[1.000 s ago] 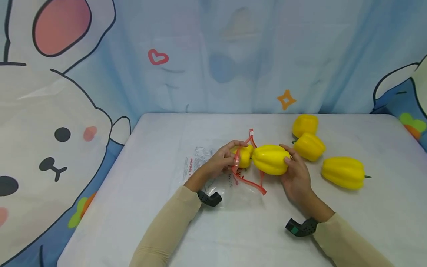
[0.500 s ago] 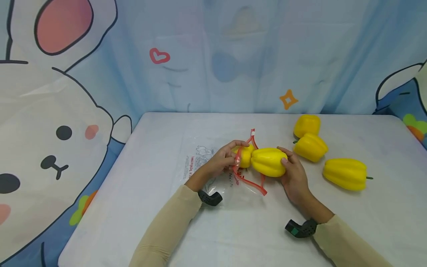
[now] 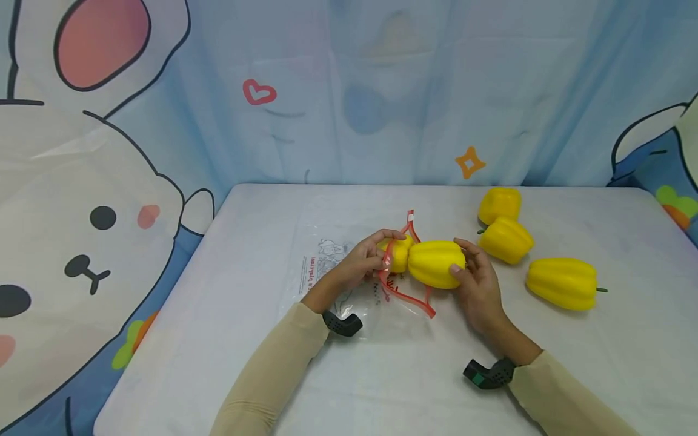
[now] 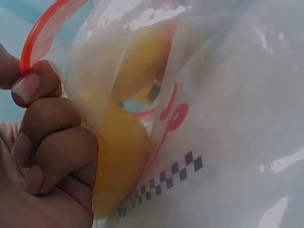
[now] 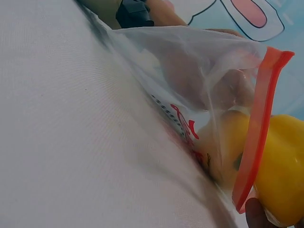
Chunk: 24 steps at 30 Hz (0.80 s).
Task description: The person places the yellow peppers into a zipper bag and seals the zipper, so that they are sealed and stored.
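A clear plastic zip bag (image 3: 322, 257) with a red zip edge (image 3: 409, 298) lies on the table, its mouth spread apart. My left hand (image 3: 360, 263) pinches the red edge between thumb and fingers, its other fingers curled in the left wrist view. Inside the bag is one yellow bell pepper (image 3: 400, 254), seen through the plastic (image 4: 121, 161). My right hand (image 3: 482, 293) holds a second yellow bell pepper (image 3: 435, 264) by its right end, at the bag's mouth. In the right wrist view this pepper (image 5: 285, 166) is beside the red zip strip (image 5: 261, 128).
To the right lie three more yellow bell peppers: one near the back edge (image 3: 500, 204), one just in front of it (image 3: 507, 240), and one nearer (image 3: 561, 283). A white cloth covers the table (image 3: 262, 242). Behind hangs a blue cartoon curtain (image 3: 305, 133).
My right hand has moved the held bell pepper slightly left, closer to the pepper inside the bag. The left hand keeps its place on the red edge.
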{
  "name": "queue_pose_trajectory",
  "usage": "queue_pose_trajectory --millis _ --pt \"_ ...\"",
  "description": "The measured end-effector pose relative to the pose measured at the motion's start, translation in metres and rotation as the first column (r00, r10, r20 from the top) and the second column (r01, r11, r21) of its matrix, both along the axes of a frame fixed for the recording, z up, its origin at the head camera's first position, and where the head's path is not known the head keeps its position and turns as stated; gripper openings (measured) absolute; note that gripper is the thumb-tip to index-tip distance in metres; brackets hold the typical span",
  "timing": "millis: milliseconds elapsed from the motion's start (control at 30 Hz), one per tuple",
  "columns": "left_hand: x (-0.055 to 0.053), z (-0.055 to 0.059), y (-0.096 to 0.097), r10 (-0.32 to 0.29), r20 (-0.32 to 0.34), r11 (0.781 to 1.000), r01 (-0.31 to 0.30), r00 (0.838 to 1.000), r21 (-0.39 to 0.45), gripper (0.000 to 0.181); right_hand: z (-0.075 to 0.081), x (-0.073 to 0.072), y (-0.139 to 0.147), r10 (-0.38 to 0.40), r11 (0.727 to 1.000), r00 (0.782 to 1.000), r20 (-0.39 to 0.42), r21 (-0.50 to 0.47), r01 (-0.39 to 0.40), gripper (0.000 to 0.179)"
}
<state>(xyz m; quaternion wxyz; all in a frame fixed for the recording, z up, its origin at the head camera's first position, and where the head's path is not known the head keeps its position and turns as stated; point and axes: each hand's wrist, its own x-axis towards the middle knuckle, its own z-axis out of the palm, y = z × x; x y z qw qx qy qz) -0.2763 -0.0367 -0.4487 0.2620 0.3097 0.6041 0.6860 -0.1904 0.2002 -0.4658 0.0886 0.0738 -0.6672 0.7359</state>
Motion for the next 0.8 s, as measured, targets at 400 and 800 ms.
queue_pose_trajectory --millis 400,800 --pt "0.0007 0.0005 0.0007 -0.017 0.014 1.000 0.017 1.000 0.011 0.058 -0.0068 -0.0007 -0.0038 0.012 0.984 0.996 -0.088 0.176 0.004 0.058" --pt "-0.0003 -0.0018 0.0015 -0.018 -0.001 1.000 0.018 1.000 0.018 0.056 -0.0067 0.0004 -0.0063 0.004 0.954 1.000 -0.028 0.300 0.005 0.067"
